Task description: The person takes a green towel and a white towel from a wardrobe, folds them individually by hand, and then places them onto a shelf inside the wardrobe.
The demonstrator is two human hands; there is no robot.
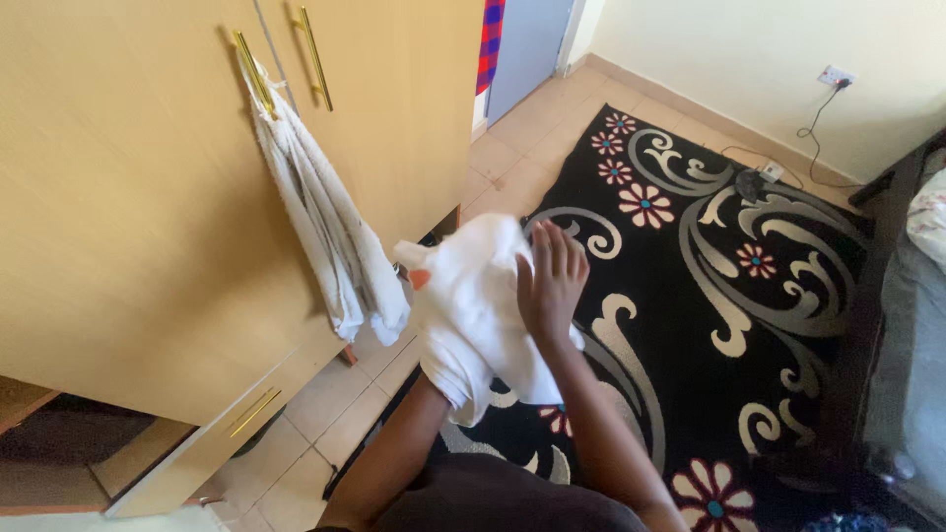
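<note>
Both hands work one white garment (473,296): right hand (548,286) pressing flat-fingered, left hand (448,379) hidden inside, grip untellable; its six-o'clock hem could slip floorward.

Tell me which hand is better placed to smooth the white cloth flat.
Probably the right hand: it lies open on top of the white cloth, fingers spread. The left hand is hidden under the cloth, apparently bearing it.

Soft white cloth (473,305), matt wood-look wardrobe (128,217), glossy, probably metal, handles (315,59).
</note>
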